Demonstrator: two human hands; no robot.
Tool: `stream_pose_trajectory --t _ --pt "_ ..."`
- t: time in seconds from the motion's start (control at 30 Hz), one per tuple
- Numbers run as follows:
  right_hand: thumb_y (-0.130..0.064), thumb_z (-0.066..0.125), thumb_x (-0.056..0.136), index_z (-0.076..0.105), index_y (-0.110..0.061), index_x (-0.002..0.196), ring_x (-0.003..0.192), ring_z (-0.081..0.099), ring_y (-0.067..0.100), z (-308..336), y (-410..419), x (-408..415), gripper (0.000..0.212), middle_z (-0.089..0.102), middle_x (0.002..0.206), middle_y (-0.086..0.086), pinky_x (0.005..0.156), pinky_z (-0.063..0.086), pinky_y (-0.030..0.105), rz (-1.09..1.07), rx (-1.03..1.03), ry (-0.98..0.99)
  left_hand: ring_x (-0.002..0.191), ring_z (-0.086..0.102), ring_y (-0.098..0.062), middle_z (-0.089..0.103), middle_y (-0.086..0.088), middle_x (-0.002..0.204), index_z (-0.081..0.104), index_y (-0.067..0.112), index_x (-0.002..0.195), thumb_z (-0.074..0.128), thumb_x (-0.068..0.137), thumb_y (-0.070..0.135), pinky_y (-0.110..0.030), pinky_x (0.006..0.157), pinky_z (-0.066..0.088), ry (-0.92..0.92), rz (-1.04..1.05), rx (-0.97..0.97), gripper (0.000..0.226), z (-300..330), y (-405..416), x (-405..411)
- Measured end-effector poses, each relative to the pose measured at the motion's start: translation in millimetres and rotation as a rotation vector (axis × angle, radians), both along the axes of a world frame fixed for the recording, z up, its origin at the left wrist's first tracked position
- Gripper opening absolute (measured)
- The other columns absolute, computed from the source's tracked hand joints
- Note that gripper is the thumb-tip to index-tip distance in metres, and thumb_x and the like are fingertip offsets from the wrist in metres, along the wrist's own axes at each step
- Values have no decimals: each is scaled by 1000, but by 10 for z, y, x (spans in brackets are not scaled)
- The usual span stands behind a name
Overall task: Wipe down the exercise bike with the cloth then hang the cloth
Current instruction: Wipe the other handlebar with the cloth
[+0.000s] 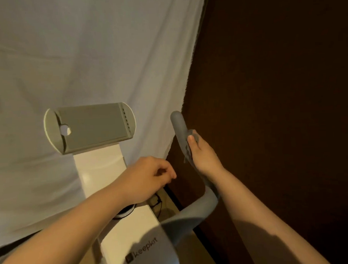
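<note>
Head view: looks down over the front of an exercise bike [122, 231], both bare forearms reaching forward
Cloth [187, 151]: small grey rag, thin and limp; bunched against the right handlebar grip [179, 127], its frayed edge showing along the grip below the thumb
Right hand [202, 152]: curled round cloth and grip together, thumb pressing the rag onto the grip; the rest of the fingers are hidden behind
Left hand [149, 177]: hovers just left of the grip over the white post, fingers loosely curled, holding nothing that I can see
Handling, as a judgement: cloth looks light and soft, so it should mould to the round grip; it may slip or bunch unless pinched firmly; for hanging, best taken by an edge or corner so it drapes
Grip: matt grey, rounded tip, probably foam or rubber; slight give likely
Bike frame: smooth white post with a dark logo; curved grey bar runs to the grip
Console holder [90, 128]: grey ribbed tray with rounded ends, stiff plastic
Behind: creased white sheet [84, 55]; dark brown wall [277, 86] to the right
</note>
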State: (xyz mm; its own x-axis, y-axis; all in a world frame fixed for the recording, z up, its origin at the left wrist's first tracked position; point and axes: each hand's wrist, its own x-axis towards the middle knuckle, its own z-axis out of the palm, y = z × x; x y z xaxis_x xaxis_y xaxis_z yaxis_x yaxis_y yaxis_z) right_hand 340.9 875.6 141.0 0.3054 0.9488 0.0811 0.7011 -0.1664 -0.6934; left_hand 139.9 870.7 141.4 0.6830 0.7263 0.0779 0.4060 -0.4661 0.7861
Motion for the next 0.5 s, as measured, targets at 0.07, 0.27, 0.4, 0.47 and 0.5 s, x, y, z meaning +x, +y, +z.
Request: stream_pose_trajectory --t 0.07,0.27,0.4,0.47,0.5 --pt "-47 24 103 18 -21 154 145 24 16 39 167 -88 58 23 160 1 117 18 27 -28 107 196 80 63 2 70 15 85 70 36 90 58 95 26 -28 82 53 -16 16 -2 17 -9 -8 -10" --pt "-43 25 104 -2 -25 155 147 2 11 -44 276 -69 60 -7 163 -2 113 9 23 141 116 -155 79 61 4 68 16 83 69 36 91 56 95 23 -14 73 46 -6 21 35 19 3 3 13" --pt "-37 28 105 6 -21 155 148 3 9 75 495 -29 57 2 162 -5 116 4 19 176 208 -87 77 63 -3 69 12 82 70 36 93 56 95 28 -26 77 52 -5 35 1 17 -17 -10 5" --pt "-36 30 105 7 -24 155 147 -2 4 -2 404 -42 57 0 161 -10 117 2 19 222 262 -175 78 63 -2 69 12 83 69 37 93 56 95 29 -28 79 53 -5 35 -4 16 -11 -19 8" --pt "-35 31 104 7 -26 154 146 -4 3 -13 379 -43 56 -1 160 -13 117 2 19 253 287 -230 79 62 -1 68 14 84 69 38 93 55 96 29 -26 79 52 2 32 3 16 -1 -17 8"
